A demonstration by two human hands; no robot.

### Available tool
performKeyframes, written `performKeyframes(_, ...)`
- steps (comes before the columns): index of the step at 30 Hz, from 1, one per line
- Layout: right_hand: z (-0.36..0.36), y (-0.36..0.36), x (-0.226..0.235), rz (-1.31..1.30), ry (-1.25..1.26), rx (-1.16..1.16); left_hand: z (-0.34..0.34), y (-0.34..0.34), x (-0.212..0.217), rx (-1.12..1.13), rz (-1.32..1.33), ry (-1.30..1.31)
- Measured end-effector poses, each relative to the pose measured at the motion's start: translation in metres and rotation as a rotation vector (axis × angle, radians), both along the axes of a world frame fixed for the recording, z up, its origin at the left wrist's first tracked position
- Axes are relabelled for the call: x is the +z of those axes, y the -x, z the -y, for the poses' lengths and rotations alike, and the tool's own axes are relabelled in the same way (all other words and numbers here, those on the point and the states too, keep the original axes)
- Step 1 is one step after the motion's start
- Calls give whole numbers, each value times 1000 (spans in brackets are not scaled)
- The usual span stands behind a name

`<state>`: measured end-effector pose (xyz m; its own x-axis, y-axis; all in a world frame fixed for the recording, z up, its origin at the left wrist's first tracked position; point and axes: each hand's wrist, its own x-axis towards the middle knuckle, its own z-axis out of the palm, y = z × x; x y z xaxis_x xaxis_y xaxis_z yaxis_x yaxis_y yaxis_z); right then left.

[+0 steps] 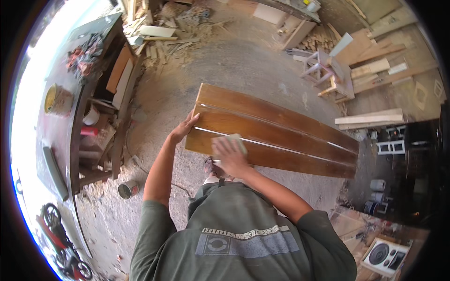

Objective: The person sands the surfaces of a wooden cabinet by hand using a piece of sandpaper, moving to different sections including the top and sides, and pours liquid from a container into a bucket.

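Observation:
In front of me is a long, brown, glossy wooden panel (272, 122) made of several planks, with narrow light gaps between them. Its near-left end lies close to my body and its other end reaches off to the right. My left hand (185, 127) grips the panel's left end edge, the thumb lying over the top face. Flat on the nearest plank, my right hand (228, 154) presses a pale greenish pad or folded sheet (239, 143); the hand is slightly blurred and its exact kind is unclear. What supports the panel from below is hidden.
A dark workbench (56, 140) on the left carries a paint tin (58, 99) and rags (86, 54). Below it stands a small can (128, 189) on the floor. Wood scraps (159, 35) lie at the back. A stool (323, 68) and a speaker (385, 255) are at right.

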<state>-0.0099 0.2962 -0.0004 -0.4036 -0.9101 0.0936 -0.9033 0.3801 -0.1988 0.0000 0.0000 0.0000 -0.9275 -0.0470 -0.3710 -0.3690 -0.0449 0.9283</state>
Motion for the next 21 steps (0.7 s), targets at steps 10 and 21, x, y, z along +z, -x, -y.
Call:
performKeyframes(10,-432,65,-22,-63,119,-1471,-31,27,-24,66,-152,-23)
performKeyframes(21,-129,5,12,-10,205,-319,-32,14,-32,127,-93,-83)
